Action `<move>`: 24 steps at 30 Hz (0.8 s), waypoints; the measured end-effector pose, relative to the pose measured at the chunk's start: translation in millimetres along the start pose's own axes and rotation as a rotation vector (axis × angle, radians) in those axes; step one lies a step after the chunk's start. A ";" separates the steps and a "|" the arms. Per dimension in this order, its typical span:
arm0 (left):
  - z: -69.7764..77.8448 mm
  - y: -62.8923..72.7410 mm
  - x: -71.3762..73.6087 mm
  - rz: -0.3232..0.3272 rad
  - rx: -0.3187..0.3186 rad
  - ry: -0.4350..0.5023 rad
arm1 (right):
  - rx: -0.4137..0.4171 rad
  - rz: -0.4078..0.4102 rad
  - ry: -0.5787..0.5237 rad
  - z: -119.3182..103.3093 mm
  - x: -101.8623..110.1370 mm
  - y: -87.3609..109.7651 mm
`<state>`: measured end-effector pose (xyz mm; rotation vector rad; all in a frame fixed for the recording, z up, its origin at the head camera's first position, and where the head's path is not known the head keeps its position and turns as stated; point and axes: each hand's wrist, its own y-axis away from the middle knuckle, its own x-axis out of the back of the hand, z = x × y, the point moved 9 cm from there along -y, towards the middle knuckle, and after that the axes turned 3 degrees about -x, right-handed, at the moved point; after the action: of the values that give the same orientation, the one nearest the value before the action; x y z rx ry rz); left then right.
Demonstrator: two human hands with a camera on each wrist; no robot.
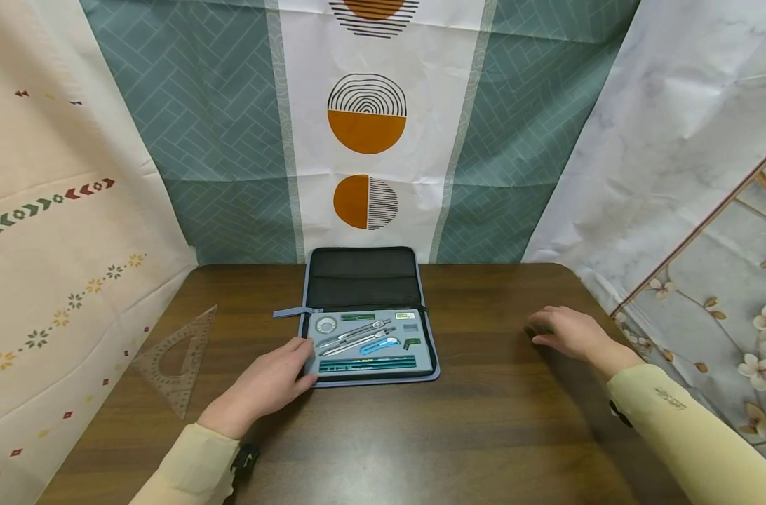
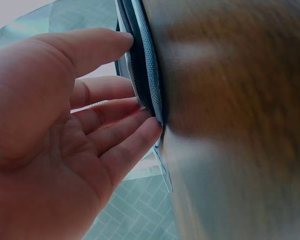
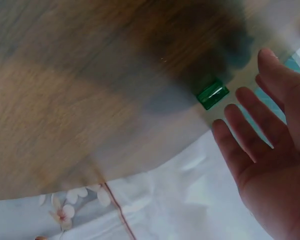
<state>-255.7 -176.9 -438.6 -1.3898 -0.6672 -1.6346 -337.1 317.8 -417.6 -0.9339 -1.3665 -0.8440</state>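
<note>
An unzipped stationery case (image 1: 370, 379) lies open on the table, its black lid folded back. In its grey tray sit dark green pencils (image 1: 367, 365), a pair of metal compasses (image 1: 351, 340), a light-blue utility knife (image 1: 379, 345), a round white disc (image 1: 325, 325) and several small green pieces. My left hand (image 1: 272, 379) is at the case's left front corner; thumb and fingertips touch the zippered edge (image 2: 152, 65). Over the table's right side is my right hand (image 1: 569, 333), fingers loose and holding nothing. Near its fingertips lies a small glossy green block (image 3: 212, 94), hidden in the head view.
A clear set square (image 1: 187, 351) lies on the table's left side. The brown wooden table (image 1: 421, 442) is bordered by patterned cloth hangings (image 1: 231, 140) at the back and both sides. A blue-grey strap (image 1: 291, 312) sticks out from the case's left side.
</note>
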 end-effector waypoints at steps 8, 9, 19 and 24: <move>-0.2 -0.1 0.5 -0.003 0.003 -0.001 | -0.031 -0.030 0.017 6.1 -4.2 5.2; 0.0 -0.1 0.7 -0.002 0.002 -0.003 | -0.028 -0.027 0.017 5.9 -4.1 5.6; 0.4 -0.6 0.8 0.001 -0.005 -0.013 | -0.022 0.007 0.047 12.6 -5.5 9.7; 0.3 -0.2 0.4 0.002 -0.005 -0.004 | -0.027 0.033 0.078 17.5 -5.4 12.4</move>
<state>-255.7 -176.6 -438.2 -1.3967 -0.6648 -1.6334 -333.3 338.6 -424.0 -0.9330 -1.2714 -0.8671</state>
